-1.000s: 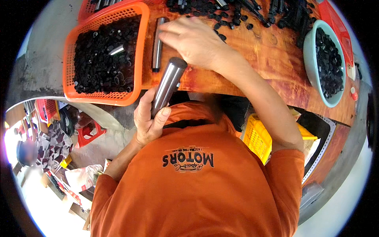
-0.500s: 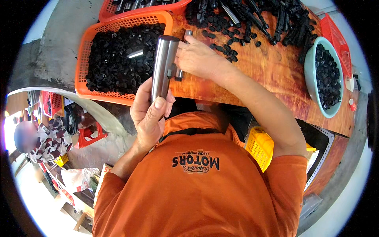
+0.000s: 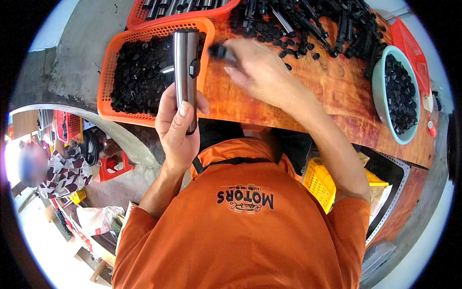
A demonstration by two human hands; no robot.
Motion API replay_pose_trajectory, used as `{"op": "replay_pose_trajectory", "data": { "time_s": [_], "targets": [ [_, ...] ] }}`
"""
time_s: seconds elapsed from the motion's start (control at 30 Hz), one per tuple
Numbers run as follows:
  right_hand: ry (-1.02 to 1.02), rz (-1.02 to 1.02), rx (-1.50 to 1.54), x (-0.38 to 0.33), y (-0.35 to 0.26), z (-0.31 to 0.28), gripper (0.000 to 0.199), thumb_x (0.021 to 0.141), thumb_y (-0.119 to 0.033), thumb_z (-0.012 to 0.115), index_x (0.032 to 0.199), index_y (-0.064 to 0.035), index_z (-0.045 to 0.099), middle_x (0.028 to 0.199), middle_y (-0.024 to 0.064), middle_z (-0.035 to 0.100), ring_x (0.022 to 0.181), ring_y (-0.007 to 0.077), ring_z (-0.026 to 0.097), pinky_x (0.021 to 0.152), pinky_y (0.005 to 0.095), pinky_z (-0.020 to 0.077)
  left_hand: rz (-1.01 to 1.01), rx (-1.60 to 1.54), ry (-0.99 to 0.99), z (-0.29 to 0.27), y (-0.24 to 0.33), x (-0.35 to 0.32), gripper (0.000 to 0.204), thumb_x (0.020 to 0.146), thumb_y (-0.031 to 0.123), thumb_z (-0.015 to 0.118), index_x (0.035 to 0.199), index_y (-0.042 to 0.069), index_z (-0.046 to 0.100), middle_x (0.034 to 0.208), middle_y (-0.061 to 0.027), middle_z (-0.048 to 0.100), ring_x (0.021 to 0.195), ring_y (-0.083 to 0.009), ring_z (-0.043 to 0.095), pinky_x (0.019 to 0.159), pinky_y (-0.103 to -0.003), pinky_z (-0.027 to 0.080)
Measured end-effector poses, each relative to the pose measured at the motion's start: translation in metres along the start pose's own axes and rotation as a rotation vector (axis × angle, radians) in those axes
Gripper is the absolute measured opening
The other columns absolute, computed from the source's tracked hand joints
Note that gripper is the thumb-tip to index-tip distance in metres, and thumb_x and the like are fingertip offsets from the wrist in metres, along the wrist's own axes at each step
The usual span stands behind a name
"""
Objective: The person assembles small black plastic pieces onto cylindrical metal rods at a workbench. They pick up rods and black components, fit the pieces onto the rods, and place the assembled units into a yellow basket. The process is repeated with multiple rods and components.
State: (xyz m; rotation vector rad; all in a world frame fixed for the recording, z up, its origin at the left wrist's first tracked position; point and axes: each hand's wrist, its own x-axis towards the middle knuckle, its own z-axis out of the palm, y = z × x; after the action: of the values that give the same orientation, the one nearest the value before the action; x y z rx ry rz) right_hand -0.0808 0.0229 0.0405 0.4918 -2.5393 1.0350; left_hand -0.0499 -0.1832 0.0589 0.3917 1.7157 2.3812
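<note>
My left hand (image 3: 175, 127) is closed around the lower part of a silver metal tube (image 3: 184, 53) with a dark end, held upright over the near right edge of an orange basket. A small black piece (image 3: 194, 68) sits on the tube's right side, partway up. Just right of the tube, above the wooden table, my right hand (image 3: 262, 72) grips a short tool-like piece (image 3: 225, 53), black at its end and greyish toward the fingers. Motion blurs it, so its kind is unclear.
The orange basket (image 3: 105, 96) holds many small black parts. Behind it stands a red basket (image 3: 139, 23) of silver tubes. Black parts (image 3: 308, 21) are heaped on the table's far side. A pale blue bowl (image 3: 378, 103) of black pieces stands right. Another person (image 3: 67, 168) sits far left.
My right hand has swung the short piece away from the tube's side, its black end now pointing left. The tube has shifted slightly left and up, and its side piece now shows uncovered.
</note>
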Motion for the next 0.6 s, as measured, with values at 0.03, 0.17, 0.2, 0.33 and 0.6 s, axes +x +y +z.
{"op": "replay_pose_trajectory", "data": {
  "time_s": [0.03,0.17,0.2,0.33,0.6],
  "targets": [
    [-0.005,0.157,0.150,-0.003,-0.006,-0.003,0.033,0.080,-0.011,0.067,0.108,-0.0026,0.054,0.093,0.0169,0.063,0.087,0.0350,0.062,0.077,0.0429,0.0494,-0.004,-0.014,0.027,0.004,-0.001,0.001,0.048,0.094,0.026,0.057,0.129,-0.005,0.044,0.093,-0.0114,0.056,0.080,-0.0162,0.051,0.072,-0.029,0.042],
    [-0.092,0.552,0.291,-0.010,-0.018,-0.007,0.045,0.085,-0.021,0.065,0.117,0.0048,0.048,0.088,0.0248,0.064,0.082,0.0399,0.064,0.072,0.0438,0.0522,-0.046,-0.095,0.026,0.017,-0.008,0.002,0.050,0.093,0.026,0.059,0.130,-0.005,0.045,0.097,-0.0102,0.056,0.084,-0.0171,0.052,0.076,-0.031,0.043],
    [-0.108,0.541,0.169,-0.011,-0.015,-0.001,0.045,0.085,-0.023,0.065,0.113,0.0064,0.046,0.083,0.0257,0.064,0.081,0.0405,0.065,0.071,0.0458,0.0524,-0.072,-0.137,-0.027,0.015,-0.010,0.003,0.050,0.093,0.026,0.059,0.130,-0.004,0.045,0.095,-0.0096,0.056,0.081,-0.0166,0.052,0.074,-0.031,0.042],
    [-0.229,0.488,-0.033,-0.003,-0.003,0.029,0.049,0.085,-0.023,0.058,0.117,0.0115,0.041,0.088,0.0286,0.063,0.081,0.0417,0.066,0.071,0.0485,0.0538,-0.260,-0.387,-0.224,0.017,-0.007,0.009,0.053,0.095,0.036,0.054,0.131,-0.003,0.047,0.080,-0.0054,0.049,0.066,-0.0144,0.045,0.060,-0.029,0.036],
    [-0.302,0.331,-0.136,-0.007,0.002,0.042,0.043,0.092,-0.023,0.050,0.120,0.0100,0.047,0.097,0.0260,0.062,0.080,0.0401,0.066,0.070,0.0463,0.0550,-0.427,-0.513,-0.284,0.011,-0.010,0.009,0.060,0.088,0.042,0.063,0.128,-0.002,0.049,0.073,-0.0054,0.051,0.059,-0.0146,0.044,0.055,-0.029,0.034]
  ]
}}
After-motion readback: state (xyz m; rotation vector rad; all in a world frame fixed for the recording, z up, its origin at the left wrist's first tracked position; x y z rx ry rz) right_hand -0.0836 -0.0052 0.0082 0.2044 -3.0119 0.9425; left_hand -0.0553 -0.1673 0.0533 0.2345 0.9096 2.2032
